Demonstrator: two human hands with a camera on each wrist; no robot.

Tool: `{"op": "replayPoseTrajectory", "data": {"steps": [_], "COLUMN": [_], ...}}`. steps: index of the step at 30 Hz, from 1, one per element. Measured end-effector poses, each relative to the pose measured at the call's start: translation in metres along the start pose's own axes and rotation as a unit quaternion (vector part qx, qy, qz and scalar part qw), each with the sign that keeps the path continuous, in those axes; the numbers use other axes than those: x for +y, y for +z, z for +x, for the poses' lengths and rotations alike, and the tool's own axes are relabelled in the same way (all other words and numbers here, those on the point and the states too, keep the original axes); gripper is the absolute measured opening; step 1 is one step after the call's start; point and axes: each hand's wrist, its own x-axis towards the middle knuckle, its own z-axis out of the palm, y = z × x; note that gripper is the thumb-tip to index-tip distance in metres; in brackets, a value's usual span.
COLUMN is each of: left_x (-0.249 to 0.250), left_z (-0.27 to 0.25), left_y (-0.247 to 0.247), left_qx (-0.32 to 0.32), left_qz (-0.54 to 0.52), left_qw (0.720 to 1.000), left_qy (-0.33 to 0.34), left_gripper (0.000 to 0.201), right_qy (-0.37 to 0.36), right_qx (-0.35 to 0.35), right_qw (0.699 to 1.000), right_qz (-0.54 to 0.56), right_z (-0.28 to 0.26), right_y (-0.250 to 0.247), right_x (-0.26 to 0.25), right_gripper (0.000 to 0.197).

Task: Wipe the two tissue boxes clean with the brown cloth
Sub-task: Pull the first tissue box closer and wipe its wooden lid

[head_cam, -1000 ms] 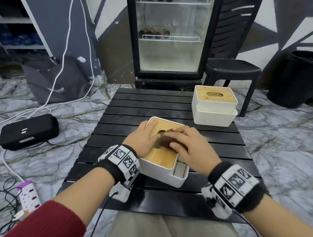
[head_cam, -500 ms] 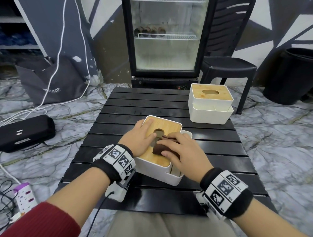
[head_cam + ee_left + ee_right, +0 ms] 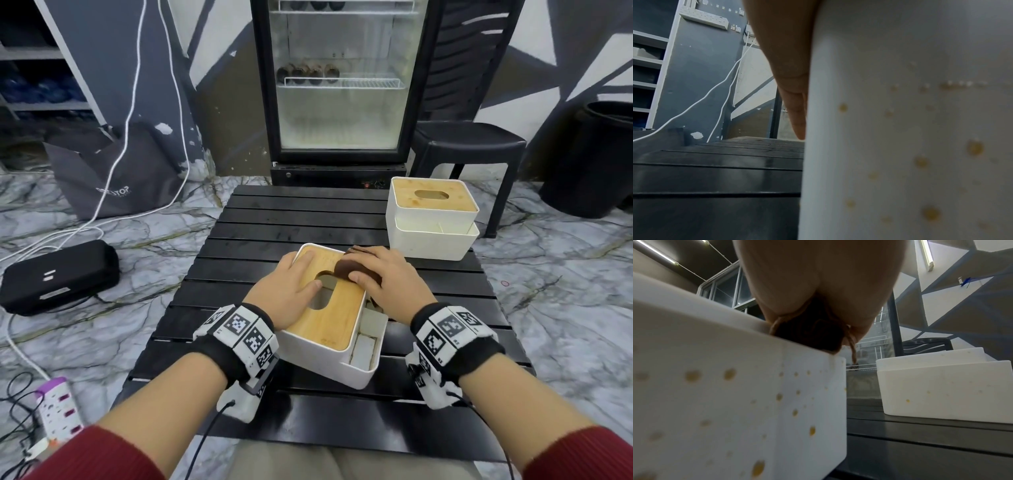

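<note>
Left hand [image 3: 291, 291] lies flat, steadying the near tissue box [image 3: 329, 318] on the table [image 3: 291, 219]; right hand [image 3: 387, 284], seemingly cupped, presses the brown cloth [image 3: 349, 267] on its far lid; yellow-spotted sides and far tissue box [image 3: 432, 219] likely follow

We see a black slatted table [image 3: 274, 219], a glass-door fridge [image 3: 339, 82] behind it, a black stool [image 3: 469, 140] beside the fridge, and a black case [image 3: 58, 277] on the marble floor [image 3: 565, 274].
</note>
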Motion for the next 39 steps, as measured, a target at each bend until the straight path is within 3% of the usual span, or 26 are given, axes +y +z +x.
{"op": "replayPoseTrajectory", "data": {"steps": [8, 16, 22, 28, 34, 39], "left_x": [0.004, 0.003, 0.013, 0.008, -0.001, -0.009], "left_z": [-0.012, -0.047, -0.034, -0.016, -0.006, 0.003], "left_y": [-0.008, -0.007, 0.006, 0.004, 0.002, 0.000], "left_qx": [0.031, -0.019, 0.008, 0.044, 0.048, 0.046], "left_qz": [-0.016, -0.046, -0.132, -0.133, -0.122, -0.107], "left_qw": [0.999, 0.994, 0.980, 0.986, 0.990, 0.993], "left_qy": [-0.002, -0.095, -0.150, -0.093, -0.054, -0.036], "left_gripper": [0.053, 0.063, 0.080, 0.070, 0.067, 0.067], "right_qy": [0.029, 0.133, 0.097, 0.032, 0.015, 0.044], "right_qx": [0.000, 0.081, 0.058, -0.003, 0.010, 0.075], "right_qw": [1.000, 0.985, 0.994, 0.998, 0.996, 0.986], "right_qz": [0.000, -0.071, -0.010, 0.050, 0.082, 0.140], "right_z": [0.000, -0.019, -0.041, -0.058, -0.062, -0.075], "right_y": [-0.001, 0.000, -0.001, -0.013, -0.015, -0.022], "right_x": [-0.004, -0.016, -0.021, -0.006, -0.001, 0.025], "right_gripper": [0.037, 0.037, 0.034, 0.034, 0.033, 0.032]}}
